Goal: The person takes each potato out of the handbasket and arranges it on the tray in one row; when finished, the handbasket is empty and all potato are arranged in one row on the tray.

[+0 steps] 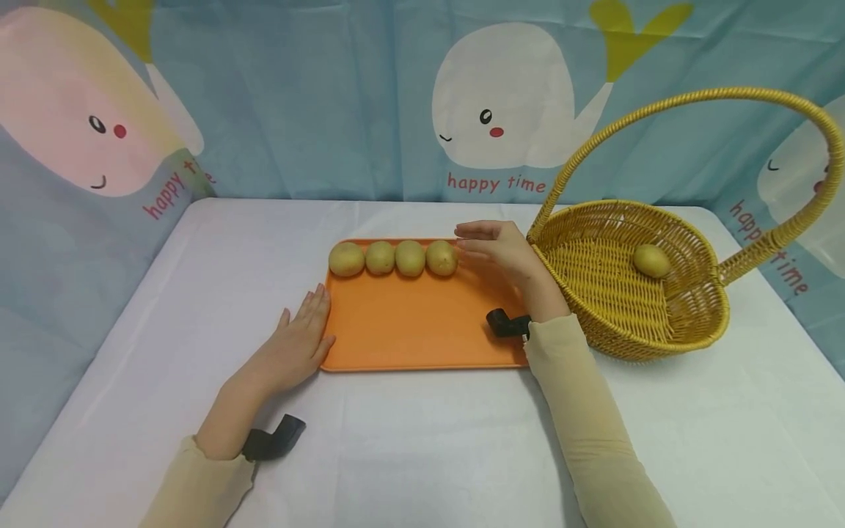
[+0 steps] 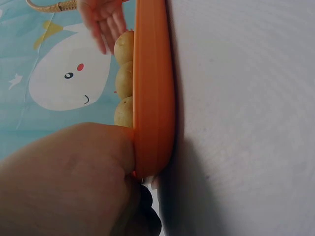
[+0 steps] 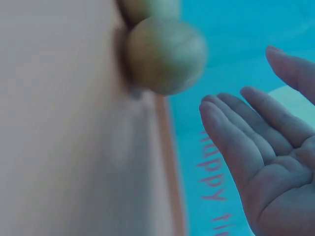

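Several potatoes (image 1: 410,258) sit in a row along the far edge of an orange tray (image 1: 409,323). My left hand (image 1: 297,345) rests at the tray's left side, fingers extended along its rim; the left wrist view has this hand (image 2: 74,172) against the tray wall. Over the tray's far right part, my right hand (image 1: 498,249) is held with fingers extended, fingertips close beside the rightmost potato (image 1: 441,258). The right wrist view shows an empty palm (image 3: 280,172), apart from the nearest potato (image 3: 167,55).
To the right stands a yellow woven basket (image 1: 594,293) with a tall arched handle and a single potato (image 1: 651,261) inside. White cloth (image 1: 422,440) covers the table. Behind it hangs a blue curtain (image 1: 317,110) printed with whales.
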Motion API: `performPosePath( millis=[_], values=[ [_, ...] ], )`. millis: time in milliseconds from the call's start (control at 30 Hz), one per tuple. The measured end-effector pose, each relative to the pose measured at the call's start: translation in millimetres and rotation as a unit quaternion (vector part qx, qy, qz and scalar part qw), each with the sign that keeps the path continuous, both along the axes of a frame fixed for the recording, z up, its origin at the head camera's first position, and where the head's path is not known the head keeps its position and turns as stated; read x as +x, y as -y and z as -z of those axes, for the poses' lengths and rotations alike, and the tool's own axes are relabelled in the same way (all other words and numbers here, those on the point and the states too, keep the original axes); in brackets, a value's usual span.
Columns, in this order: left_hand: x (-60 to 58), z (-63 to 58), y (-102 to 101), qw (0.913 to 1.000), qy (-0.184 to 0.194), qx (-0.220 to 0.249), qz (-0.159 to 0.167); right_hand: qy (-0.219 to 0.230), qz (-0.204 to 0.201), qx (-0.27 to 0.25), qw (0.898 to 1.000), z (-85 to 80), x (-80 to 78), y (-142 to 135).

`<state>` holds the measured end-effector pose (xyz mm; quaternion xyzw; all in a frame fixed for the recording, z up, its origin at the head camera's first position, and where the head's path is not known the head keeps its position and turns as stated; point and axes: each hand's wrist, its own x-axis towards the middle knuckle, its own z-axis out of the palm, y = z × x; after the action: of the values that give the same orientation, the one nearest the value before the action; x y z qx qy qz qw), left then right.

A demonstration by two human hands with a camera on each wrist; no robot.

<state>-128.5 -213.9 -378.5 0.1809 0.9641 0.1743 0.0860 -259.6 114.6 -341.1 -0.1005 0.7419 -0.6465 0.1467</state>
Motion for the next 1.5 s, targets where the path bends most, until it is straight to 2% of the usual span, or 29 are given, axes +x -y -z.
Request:
performPosePath(
  millis=[300,567,767,867,1033,1167,1233,1500],
  values=[
    [1.0,-1.3,0,1.0,0.007,0.002,-0.007,-0.093,0.006,0.006,0.996,-41.3,21.1,-23],
    [3.2,-1.9,0,1.0,0.002,0.007,-0.007,-0.116,0.025,-0.014,0.993,-66.0,33.9,-70],
    [1.2,-1.0,-1,0.9999,0.009,0.009,-0.001,-0.11,0.062,0.051,0.991,-77.9,43.5,-114],
    [0.9,-1.5,-2,0.9999,0.011,0.009,0.001,-0.107,0.079,0.098,0.986,-83.5,46.2,-134],
    [0.9,-1.9,-4,1.0,0.003,0.008,0.001,-0.082,0.113,0.17,0.976,-86.5,43.9,-169],
    [1.2,-1.8,-4,1.0,0.0,0.009,0.003,-0.059,0.133,0.206,0.968,-82.5,38.7,-193],
    [1.2,-1.4,-4,0.9999,0.004,0.011,0.002,-0.054,0.138,0.211,0.966,-78.8,35.6,-201],
    [-0.1,0.2,-2,0.9998,0.012,0.014,0.001,-0.036,0.143,0.187,0.971,-64.7,23.7,-220]
  ],
)
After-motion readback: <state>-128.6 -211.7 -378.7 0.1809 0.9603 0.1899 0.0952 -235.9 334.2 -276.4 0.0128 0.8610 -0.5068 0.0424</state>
